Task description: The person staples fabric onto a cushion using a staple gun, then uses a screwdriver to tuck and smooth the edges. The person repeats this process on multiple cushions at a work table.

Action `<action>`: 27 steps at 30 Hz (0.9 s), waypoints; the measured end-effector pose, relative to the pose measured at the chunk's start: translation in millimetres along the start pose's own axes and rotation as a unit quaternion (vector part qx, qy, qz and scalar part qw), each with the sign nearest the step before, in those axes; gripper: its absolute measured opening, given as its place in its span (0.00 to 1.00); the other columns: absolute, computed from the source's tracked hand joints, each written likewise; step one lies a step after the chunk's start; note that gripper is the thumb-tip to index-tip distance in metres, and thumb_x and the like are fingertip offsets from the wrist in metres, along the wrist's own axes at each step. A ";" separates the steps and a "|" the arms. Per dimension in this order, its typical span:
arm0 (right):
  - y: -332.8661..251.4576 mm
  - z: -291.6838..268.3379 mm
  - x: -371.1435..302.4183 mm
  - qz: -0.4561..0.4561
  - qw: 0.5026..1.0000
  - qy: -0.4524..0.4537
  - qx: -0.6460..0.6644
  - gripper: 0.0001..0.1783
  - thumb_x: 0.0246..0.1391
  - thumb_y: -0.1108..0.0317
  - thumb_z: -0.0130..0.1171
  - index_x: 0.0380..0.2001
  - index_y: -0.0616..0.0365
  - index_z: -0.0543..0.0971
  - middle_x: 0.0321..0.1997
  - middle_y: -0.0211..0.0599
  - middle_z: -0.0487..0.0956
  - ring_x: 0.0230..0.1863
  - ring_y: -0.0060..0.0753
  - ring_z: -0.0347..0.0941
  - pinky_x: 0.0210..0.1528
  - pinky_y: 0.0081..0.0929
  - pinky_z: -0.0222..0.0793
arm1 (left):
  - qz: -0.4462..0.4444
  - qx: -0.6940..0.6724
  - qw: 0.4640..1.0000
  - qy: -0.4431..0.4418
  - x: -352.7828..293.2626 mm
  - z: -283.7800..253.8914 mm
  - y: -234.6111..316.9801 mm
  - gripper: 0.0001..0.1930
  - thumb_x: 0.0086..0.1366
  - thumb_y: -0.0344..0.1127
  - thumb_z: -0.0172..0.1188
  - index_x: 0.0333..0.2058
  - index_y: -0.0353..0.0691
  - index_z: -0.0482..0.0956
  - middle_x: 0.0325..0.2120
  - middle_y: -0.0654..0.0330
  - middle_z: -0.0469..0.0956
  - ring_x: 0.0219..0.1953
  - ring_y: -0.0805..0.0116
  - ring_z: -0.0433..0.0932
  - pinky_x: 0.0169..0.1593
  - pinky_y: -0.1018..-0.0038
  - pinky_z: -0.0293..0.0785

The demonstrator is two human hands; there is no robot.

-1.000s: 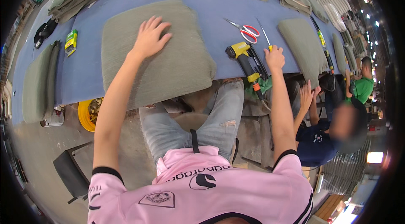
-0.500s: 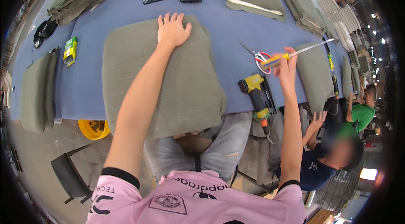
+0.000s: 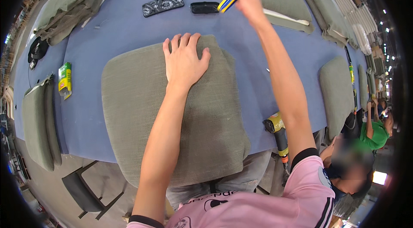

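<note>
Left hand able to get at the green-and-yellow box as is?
Probably yes: the left hand rests on the cushion, seemingly holding nothing, and only cushion and blue table lie between it and the box.

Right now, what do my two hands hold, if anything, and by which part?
Your right hand holds a metal-shafted screwdriver by its yellow-and-blue handle; your left hand rests on the grey-green fabric cushion, apparently holding nothing.
</note>
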State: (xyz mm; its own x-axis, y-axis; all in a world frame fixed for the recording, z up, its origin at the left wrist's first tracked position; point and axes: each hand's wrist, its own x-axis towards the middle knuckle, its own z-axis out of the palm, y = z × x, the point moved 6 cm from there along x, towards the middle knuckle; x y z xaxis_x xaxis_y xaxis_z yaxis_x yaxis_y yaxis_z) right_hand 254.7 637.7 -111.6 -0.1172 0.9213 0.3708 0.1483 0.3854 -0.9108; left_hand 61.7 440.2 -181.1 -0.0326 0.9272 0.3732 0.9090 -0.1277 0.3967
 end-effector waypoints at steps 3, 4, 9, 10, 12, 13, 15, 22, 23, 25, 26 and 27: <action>28.4 47.8 -46.7 0.153 0.959 -0.222 -0.084 0.15 0.85 0.52 0.51 0.59 0.50 0.69 0.40 0.36 0.89 0.19 0.16 0.69 0.19 0.21 0.60 | -0.003 -0.001 1.000 0.000 0.6 -1.6 -1.5 0.26 0.75 0.50 0.64 0.66 0.45 0.84 0.67 0.55 0.83 0.75 0.50 0.73 0.84 0.42 0.55; 47.2 46.3 -39.2 0.183 0.958 -0.215 -0.041 0.17 0.85 0.50 0.51 0.60 0.50 0.68 0.39 0.37 0.89 0.18 0.17 0.68 0.18 0.21 0.59 | -0.002 -0.005 1.000 -0.003 1.0 -0.1 0.2 0.26 0.76 0.49 0.64 0.66 0.45 0.84 0.67 0.55 0.83 0.75 0.50 0.73 0.83 0.42 0.55; 35.4 23.1 2.4 0.140 0.983 -0.122 0.000 0.18 0.84 0.48 0.53 0.60 0.49 0.70 0.36 0.37 0.90 0.15 0.17 0.64 0.17 0.22 0.56 | -0.003 -0.003 1.000 0.003 -0.1 -2.7 -1.0 0.25 0.76 0.49 0.64 0.66 0.45 0.84 0.66 0.54 0.83 0.75 0.50 0.73 0.83 0.40 0.55; 49.9 43.5 -19.0 0.168 0.969 -0.180 -0.009 0.18 0.84 0.48 0.53 0.60 0.48 0.70 0.36 0.37 0.90 0.15 0.17 0.64 0.17 0.21 0.55 | -0.002 0.001 1.000 0.002 -0.2 -1.5 -1.6 0.25 0.76 0.49 0.64 0.66 0.45 0.84 0.66 0.54 0.83 0.75 0.49 0.73 0.83 0.40 0.55; 46.6 47.4 -16.6 0.180 0.953 -0.242 -0.039 0.19 0.84 0.47 0.54 0.60 0.49 0.70 0.36 0.36 0.90 0.16 0.16 0.64 0.17 0.21 0.54 | 0.001 0.001 1.000 0.002 0.8 -1.3 -2.5 0.25 0.76 0.49 0.64 0.66 0.45 0.84 0.66 0.54 0.83 0.75 0.49 0.73 0.83 0.40 0.55; 37.2 38.9 -3.1 0.147 0.970 -0.190 -0.032 0.18 0.85 0.48 0.53 0.59 0.49 0.70 0.35 0.35 0.89 0.15 0.17 0.64 0.17 0.22 0.56 | -0.002 -0.001 1.000 0.001 -2.3 -2.1 -1.9 0.25 0.76 0.49 0.64 0.66 0.45 0.84 0.66 0.54 0.83 0.75 0.49 0.73 0.83 0.40 0.55; 19.8 -3.9 16.7 0.053 0.997 -0.044 0.047 0.15 0.86 0.51 0.50 0.59 0.49 0.70 0.35 0.34 0.89 0.17 0.17 0.67 0.17 0.21 0.57 | 0.006 -0.010 1.000 0.005 1.8 -1.4 4.0 0.25 0.76 0.49 0.64 0.66 0.45 0.84 0.66 0.54 0.83 0.75 0.49 0.73 0.83 0.40 0.55; -15.7 0.0 -5.5 -0.041 0.996 0.028 0.078 0.11 0.86 0.56 0.51 0.56 0.50 0.68 0.38 0.38 0.88 0.20 0.19 0.70 0.20 0.22 0.63 | -0.002 -0.018 1.000 0.003 -2.3 -1.9 -2.8 0.24 0.76 0.48 0.64 0.66 0.45 0.85 0.65 0.55 0.84 0.74 0.49 0.74 0.83 0.39 0.55; -4.4 13.0 -21.4 -0.005 0.999 -0.033 0.037 0.11 0.86 0.57 0.52 0.57 0.50 0.68 0.38 0.38 0.89 0.20 0.19 0.70 0.20 0.21 0.63 | 0.001 -0.017 1.000 0.006 -0.9 -1.5 0.6 0.24 0.76 0.48 0.64 0.65 0.45 0.85 0.64 0.55 0.84 0.74 0.49 0.74 0.83 0.39 0.55; 28.4 48.4 -67.2 0.065 0.986 -0.150 -0.038 0.10 0.86 0.58 0.52 0.57 0.50 0.69 0.39 0.40 0.89 0.19 0.19 0.70 0.20 0.20 0.63 | 0.002 -0.017 1.000 0.009 2.1 -0.5 -0.6 0.24 0.76 0.48 0.64 0.65 0.45 0.85 0.64 0.55 0.84 0.74 0.50 0.74 0.83 0.39 0.55; 21.0 42.4 -50.5 0.096 0.983 -0.156 0.025 0.11 0.85 0.58 0.53 0.57 0.50 0.69 0.39 0.41 0.89 0.19 0.20 0.70 0.20 0.21 0.64 | -0.005 -0.021 1.000 0.007 -0.2 -1.2 -3.9 0.23 0.76 0.47 0.64 0.65 0.45 0.85 0.64 0.55 0.84 0.74 0.50 0.74 0.83 0.39 0.55; 12.1 22.9 -33.8 0.050 0.992 -0.094 0.074 0.12 0.85 0.58 0.53 0.57 0.53 0.69 0.39 0.42 0.89 0.18 0.22 0.70 0.20 0.23 0.65 | -0.006 -0.029 1.000 0.009 1.7 -0.4 -4.0 0.23 0.76 0.47 0.64 0.65 0.45 0.85 0.63 0.56 0.84 0.74 0.50 0.75 0.83 0.39 0.55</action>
State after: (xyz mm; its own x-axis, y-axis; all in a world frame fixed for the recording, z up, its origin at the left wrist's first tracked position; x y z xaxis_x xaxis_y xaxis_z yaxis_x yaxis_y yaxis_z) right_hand 238.0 610.1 -139.2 -0.2929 0.9232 0.2490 0.0248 0.2676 -0.9632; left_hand 57.8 442.1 -181.7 -0.0505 0.9226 0.3824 0.8826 -0.1380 0.4495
